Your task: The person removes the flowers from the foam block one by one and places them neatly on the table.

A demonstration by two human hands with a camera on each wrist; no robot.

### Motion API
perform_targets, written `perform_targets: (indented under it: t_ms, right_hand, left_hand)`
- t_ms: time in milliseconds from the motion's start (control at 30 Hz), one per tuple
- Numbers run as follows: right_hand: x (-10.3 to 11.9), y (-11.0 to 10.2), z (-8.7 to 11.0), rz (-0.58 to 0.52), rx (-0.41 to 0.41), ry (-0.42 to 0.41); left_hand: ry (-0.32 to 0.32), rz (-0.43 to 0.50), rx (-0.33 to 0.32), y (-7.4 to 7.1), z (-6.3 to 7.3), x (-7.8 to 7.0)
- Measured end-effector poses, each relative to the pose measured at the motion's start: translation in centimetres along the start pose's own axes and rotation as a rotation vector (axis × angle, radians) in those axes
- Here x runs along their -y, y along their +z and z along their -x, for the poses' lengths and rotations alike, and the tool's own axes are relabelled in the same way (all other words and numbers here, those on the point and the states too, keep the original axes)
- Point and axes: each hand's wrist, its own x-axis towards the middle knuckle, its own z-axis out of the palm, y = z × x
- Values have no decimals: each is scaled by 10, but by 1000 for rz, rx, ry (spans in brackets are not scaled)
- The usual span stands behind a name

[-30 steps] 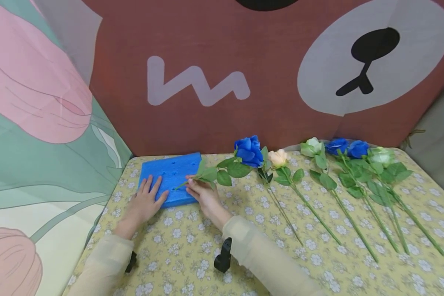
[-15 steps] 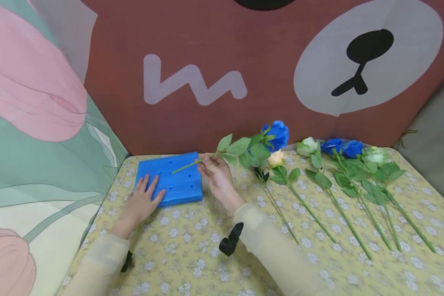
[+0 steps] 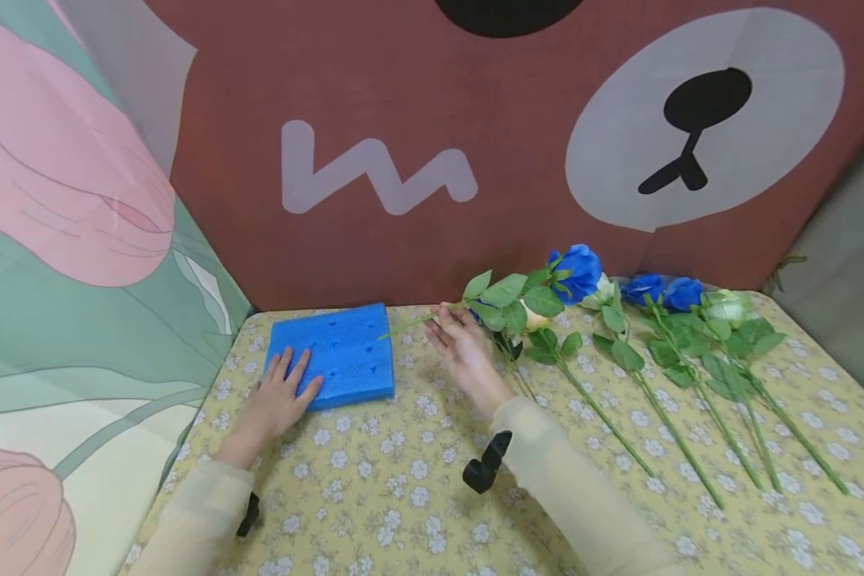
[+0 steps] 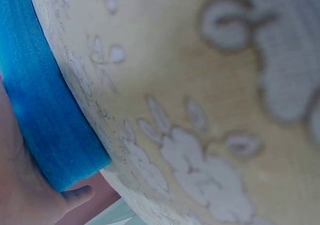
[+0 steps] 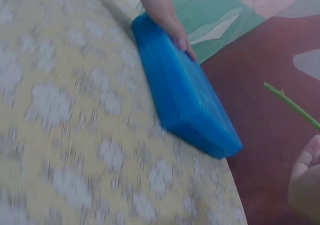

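A blue foam block (image 3: 346, 372) with several small holes in its top lies on the left of the table. My left hand (image 3: 277, 400) rests on its left front part with the fingers spread. To the right of the block, my right hand (image 3: 464, 352) pinches the green stem of a blue rose (image 3: 576, 274), held above the table. The bloom points right, and the stem's cut end is near the block's right edge. In the right wrist view, that stem (image 5: 292, 105) stands apart from the foam block (image 5: 185, 95). The left wrist view catches the block's side (image 4: 45, 95).
A yellow floral cloth (image 3: 403, 496) covers the table. Lying at the right are a peach rose (image 3: 536, 318), partly hidden, white-green roses (image 3: 729, 306) and blue roses (image 3: 684, 294), stems toward me. A printed brown bear backdrop (image 3: 374, 256) stands along the back edge.
My right hand has moved right with the blue rose, carrying the stem from over the foam block to its right edge. The left hand has stayed on the block.
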Motion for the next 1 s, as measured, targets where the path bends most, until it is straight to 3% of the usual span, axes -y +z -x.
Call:
perform_targets:
  t_ms: [167, 467, 767, 1000]
  right_hand:
    - [7, -17, 2, 91, 28, 19]
    - [27, -46, 6, 370, 156, 72]
    - [46, -57, 15, 660, 232, 92]
    - [52, -64, 21, 896, 235, 106]
  left_hand:
    - [16, -21, -11, -1, -2, 5]
    - [17, -33, 4, -4, -4, 9]
    - [15, -17, 10, -2, -5, 9]
    - [11, -10, 11, -2, -5, 9]
